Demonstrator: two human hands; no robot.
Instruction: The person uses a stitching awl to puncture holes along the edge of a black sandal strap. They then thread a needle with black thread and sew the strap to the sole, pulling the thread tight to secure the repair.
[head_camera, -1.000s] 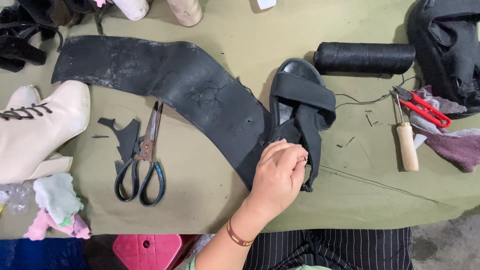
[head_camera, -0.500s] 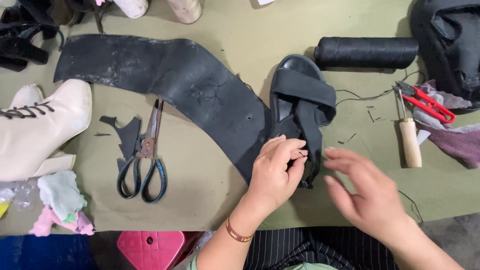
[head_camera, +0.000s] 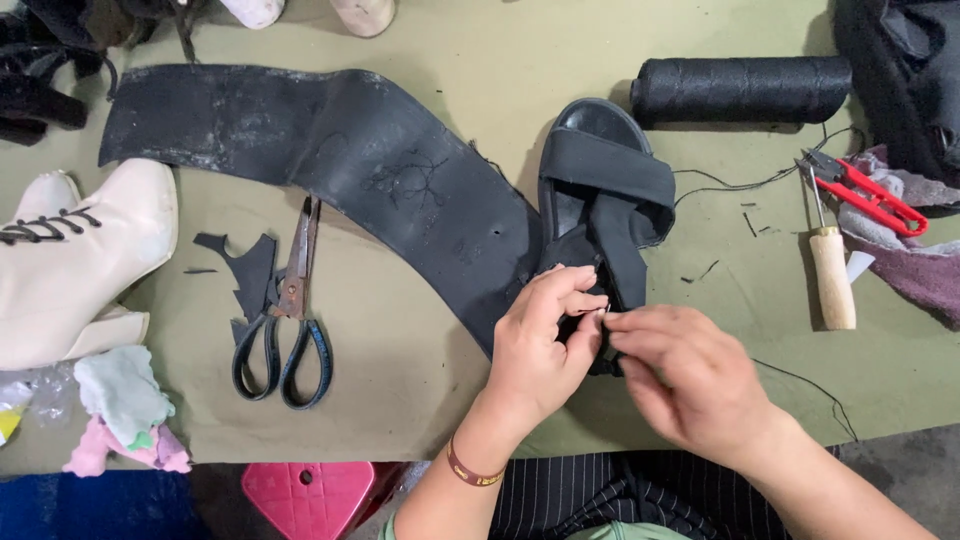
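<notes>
A black sandal (head_camera: 605, 185) with crossed straps lies on the olive table cover, toe pointing away from me. My left hand (head_camera: 545, 340) grips its near end, fingers curled over the heel part. My right hand (head_camera: 690, 375) meets it from the right, thumb and forefinger pinched at the same spot on the sandal; whatever small thing they pinch is too small to make out. A thin black thread (head_camera: 800, 380) trails off to the right across the cover. The sandal's near end is hidden under both hands.
A long curved black rubber sheet (head_camera: 330, 150) lies left of the sandal. Scissors (head_camera: 285, 310) and black scraps lie further left, next to a cream lace-up boot (head_camera: 70, 260). A black thread spool (head_camera: 740, 88), red snips (head_camera: 865, 190) and a wooden-handled awl (head_camera: 830, 270) lie right.
My right hand came in from the lower right and now pinches at the sandal's near end beside my left hand. My left hand has stayed on the sandal.
</notes>
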